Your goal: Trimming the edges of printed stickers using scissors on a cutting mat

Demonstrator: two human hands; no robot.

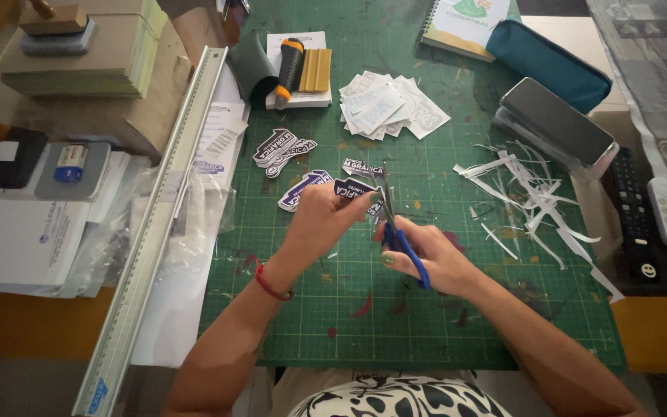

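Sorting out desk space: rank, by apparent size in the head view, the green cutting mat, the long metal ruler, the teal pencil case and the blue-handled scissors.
1. Green cutting mat
2. Long metal ruler
3. Teal pencil case
4. Blue-handled scissors, partly hidden in the right hand; the left hand holds a sticker.

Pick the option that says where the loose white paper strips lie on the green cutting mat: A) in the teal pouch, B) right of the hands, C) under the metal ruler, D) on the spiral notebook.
B: the white paper strips lie scattered on the green cutting mat, right of the right hand holding the blue-handled scissors.
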